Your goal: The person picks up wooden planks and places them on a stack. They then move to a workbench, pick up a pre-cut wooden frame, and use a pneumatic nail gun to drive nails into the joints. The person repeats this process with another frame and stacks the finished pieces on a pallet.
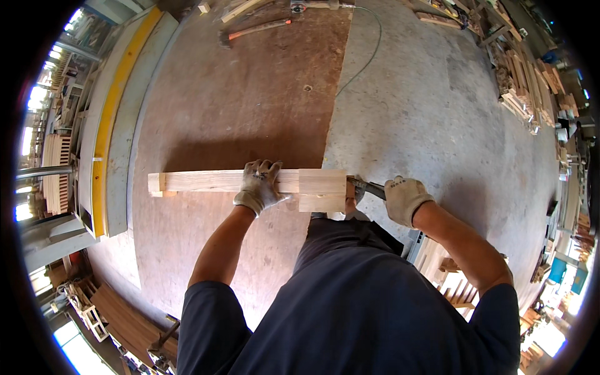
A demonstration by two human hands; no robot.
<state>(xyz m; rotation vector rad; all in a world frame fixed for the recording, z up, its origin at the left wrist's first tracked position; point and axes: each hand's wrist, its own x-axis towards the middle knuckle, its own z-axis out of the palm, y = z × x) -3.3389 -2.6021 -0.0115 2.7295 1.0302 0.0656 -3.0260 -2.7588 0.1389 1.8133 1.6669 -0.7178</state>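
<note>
A pale wooden workpiece (203, 181) lies crosswise in front of me: a long bar, a short end block at its left, and a thicker wooden block (322, 182) at its right. My left hand (259, 184), in a whitish work glove, is closed over the bar near its middle. At the right, my right hand (404, 199), gloved too, grips a dark-handled tool (375, 190). Its working end is close to the right face of the thicker block; the tool's kind and whether it touches the wood cannot be made out.
Beyond the workpiece, a hammer (259, 29) lies on a brown board (244, 87). A power tool (312, 5) with a thin green hose (375, 53) is at the far edge. A yellow-striped beam (119, 106) runs along the left. Stacked wood (525, 81) stands far right.
</note>
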